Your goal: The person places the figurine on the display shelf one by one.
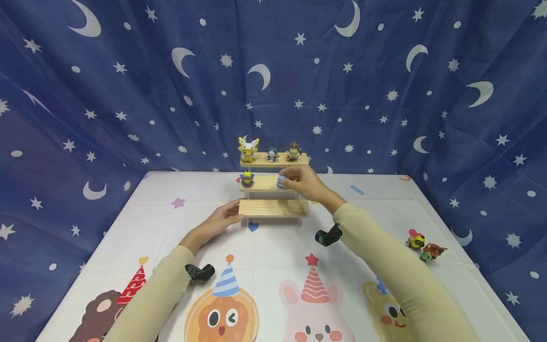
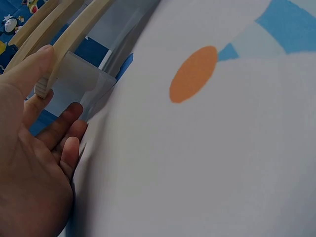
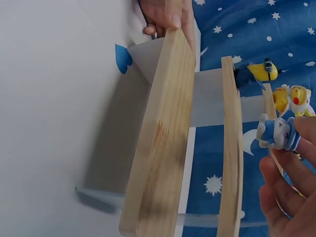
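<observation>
A three-tier wooden display shelf (image 1: 273, 208) stands on the table. My left hand (image 1: 217, 219) pinches the left end of its lowest board, thumb above and index finger below in the left wrist view. Between thumb and fingers my right hand (image 1: 305, 183) holds a small blue-and-white figurine (image 3: 280, 133), at the right part of the middle board; whether it touches the board I cannot tell. A yellow figurine with a dark cape (image 1: 247, 179) stands at that board's left end. On the top board are a white-hooded yellow figurine (image 1: 248, 149), a dark-blue one (image 1: 272, 154) and a crowned one (image 1: 293, 152).
Two more figurines, one yellow with a pink top (image 1: 416, 240) and one brown and green (image 1: 431, 251), lie on the right side of the table. The white tablecloth (image 1: 273, 259) has cartoon animals printed on it. A blue star-and-moon curtain (image 1: 282, 95) hangs behind.
</observation>
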`<state>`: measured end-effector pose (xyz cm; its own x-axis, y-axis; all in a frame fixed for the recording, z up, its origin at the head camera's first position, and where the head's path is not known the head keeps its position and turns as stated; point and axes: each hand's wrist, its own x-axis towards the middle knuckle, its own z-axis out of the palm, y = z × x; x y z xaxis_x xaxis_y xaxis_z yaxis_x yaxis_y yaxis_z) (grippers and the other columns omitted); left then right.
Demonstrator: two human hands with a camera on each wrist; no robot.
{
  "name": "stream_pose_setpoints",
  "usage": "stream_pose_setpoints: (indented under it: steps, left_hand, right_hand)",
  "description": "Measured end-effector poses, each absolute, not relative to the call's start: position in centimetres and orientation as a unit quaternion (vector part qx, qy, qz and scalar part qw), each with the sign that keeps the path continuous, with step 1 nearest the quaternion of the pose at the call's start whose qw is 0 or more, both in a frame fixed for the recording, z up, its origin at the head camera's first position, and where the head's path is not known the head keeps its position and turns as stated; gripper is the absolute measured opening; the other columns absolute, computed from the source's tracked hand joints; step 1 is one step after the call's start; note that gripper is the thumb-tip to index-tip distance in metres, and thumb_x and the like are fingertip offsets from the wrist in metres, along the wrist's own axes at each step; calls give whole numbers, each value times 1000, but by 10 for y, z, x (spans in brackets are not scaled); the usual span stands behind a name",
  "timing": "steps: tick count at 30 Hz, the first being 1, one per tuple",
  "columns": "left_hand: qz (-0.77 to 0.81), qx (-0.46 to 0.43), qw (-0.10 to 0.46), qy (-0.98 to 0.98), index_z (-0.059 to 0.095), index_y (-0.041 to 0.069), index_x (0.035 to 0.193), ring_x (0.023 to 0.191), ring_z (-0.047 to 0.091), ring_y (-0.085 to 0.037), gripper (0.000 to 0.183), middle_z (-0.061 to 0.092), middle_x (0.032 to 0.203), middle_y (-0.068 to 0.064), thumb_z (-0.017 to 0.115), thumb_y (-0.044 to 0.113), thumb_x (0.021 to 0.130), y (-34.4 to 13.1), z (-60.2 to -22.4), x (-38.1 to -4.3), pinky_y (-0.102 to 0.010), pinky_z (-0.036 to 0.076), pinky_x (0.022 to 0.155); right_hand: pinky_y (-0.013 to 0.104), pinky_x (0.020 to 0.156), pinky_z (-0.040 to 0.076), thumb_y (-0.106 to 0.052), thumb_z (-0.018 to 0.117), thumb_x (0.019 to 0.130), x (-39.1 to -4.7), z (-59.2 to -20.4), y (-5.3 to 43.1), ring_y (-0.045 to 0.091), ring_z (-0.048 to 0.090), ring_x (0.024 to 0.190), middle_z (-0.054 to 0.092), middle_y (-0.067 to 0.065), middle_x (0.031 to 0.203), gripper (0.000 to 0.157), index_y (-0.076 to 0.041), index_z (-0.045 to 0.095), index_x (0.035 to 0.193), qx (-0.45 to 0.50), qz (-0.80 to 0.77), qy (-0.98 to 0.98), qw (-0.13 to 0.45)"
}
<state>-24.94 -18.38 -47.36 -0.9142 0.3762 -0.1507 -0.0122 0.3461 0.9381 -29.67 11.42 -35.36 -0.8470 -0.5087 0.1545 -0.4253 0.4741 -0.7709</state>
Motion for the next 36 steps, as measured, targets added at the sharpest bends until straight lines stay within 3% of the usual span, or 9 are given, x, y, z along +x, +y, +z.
stream_pose_setpoints:
  steps: [21,36]
  left_hand:
    - [564,111,172,800,21,14,163,146,41,-37,80,37,162,-17,64,37,100,-183,-475,-249,-55,32,122]
    - [565,112,171,799,22,15,163,145,42,-36,78,38,161,-17,64,37,100,-184,-477,-250,-55,32,122]
  right_hand:
    - [42,102,55,-7,66,97,-313,-366,80,35,67,114,67,22,131,33,4,66,128,-255,-427,867,36]
    - [43,102,54,-10,63,99,-315,-366,73,33,66,116,66,16,135,34,-3,65,133,-240,-413,877,54]
